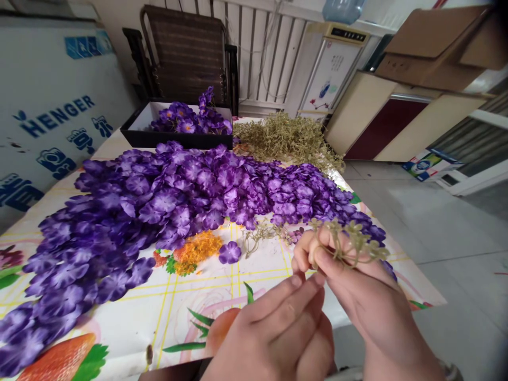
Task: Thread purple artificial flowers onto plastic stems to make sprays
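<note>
At lower right of the frame, our right hand (pixel 357 280) pinches a green plastic stem piece (pixel 353 243) between its fingers. Our left hand (pixel 286 328) brings its fingertips up against the right; whether they grip anything, we cannot tell. Purple petals (pixel 190 190) heap across the surface (pixel 206 296) at centre.

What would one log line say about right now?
right hand: holds greenish sprig | left hand: fingers near right fingers | purple petals: heaped on table | orange bits: beside loose purple flower

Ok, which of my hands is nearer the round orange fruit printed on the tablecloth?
Your left hand; it partly overlaps the printed fruit in view. Your right hand is farther right, holding a sprig.
</note>
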The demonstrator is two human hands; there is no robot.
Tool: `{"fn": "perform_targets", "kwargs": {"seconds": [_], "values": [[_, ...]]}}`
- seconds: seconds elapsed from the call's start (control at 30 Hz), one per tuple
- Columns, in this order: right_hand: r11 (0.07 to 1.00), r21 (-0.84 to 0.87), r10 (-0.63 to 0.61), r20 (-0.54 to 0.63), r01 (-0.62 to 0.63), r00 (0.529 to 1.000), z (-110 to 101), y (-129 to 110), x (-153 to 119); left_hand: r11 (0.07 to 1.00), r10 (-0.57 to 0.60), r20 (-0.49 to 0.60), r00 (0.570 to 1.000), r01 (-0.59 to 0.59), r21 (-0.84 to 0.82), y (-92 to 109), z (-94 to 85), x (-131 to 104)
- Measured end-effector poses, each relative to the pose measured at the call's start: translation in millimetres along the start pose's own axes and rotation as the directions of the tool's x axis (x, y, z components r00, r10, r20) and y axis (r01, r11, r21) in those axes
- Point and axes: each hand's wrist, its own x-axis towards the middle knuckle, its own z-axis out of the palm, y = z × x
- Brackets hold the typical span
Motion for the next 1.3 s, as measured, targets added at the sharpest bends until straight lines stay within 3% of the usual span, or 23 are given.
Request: {"fn": "perform_targets", "kwargs": {"seconds": [0.13,0.23,0.43,0.7,0.8,0.87,0.93,1.0,1.07,1.1,1.2,1.3], "values": [[0.972,-0.226,0.043,-0.099,-0.064,0.994,0,-1,-5,0.998,0.023,-0.031,0.999,-0.021,0.067,6,0.5,2],[0.957,-0.275,0.063,-0.120,-0.094,0.991,-2,0,-8,0.996,0.049,-0.002,0.999,-0.049,0.078,6,5.3,4],[0.985,-0.099,0.129,-0.148,-0.144,0.981,4,1,-9,0.974,-0.006,-0.038,0.999,0.015,0.226,12,24.4,5],[0.983,0.066,0.172,-0.035,-0.169,0.985,12,2,-9,0.944,-0.059,0.009,0.998,0.052,0.326,18,36.2,0],[0.984,0.075,0.159,0.036,-0.162,0.987,9,4,-6,0.960,-0.063,-0.039,0.997,0.072,0.270,17,32.7,4],[0.983,0.105,0.145,0.064,-0.151,0.987,9,4,-3,0.987,-0.060,-0.110,0.992,0.076,0.140,15,27.3,6],[0.981,0.125,0.136,0.096,-0.148,0.986,10,3,0,0.991,-0.131,-0.205,0.970,0.128,-0.029,13,20.2,6],[0.978,0.114,0.160,0.123,-0.174,0.979,13,4,2,0.930,-0.357,-0.259,0.897,0.317,-0.186,8,12.9,3],[0.968,0.106,0.210,0.144,-0.226,0.967,15,7,2,0.807,-0.566,-0.178,0.805,0.496,-0.321,3,7.4,0],[0.959,0.117,0.241,0.148,-0.259,0.959,17,8,2,0.748,-0.619,-0.099,0.779,0.547,-0.375,0,5.6,-1],[0.931,0.170,0.295,0.170,-0.323,0.940,21,13,2,0.636,-0.636,0.083,0.767,0.582,-0.506,-9,4.2,-2],[0.939,0.116,0.304,0.165,-0.325,0.938,24,15,2,0.588,-0.660,0.107,0.743,0.600,-0.542,-12,5.0,-2]]}}
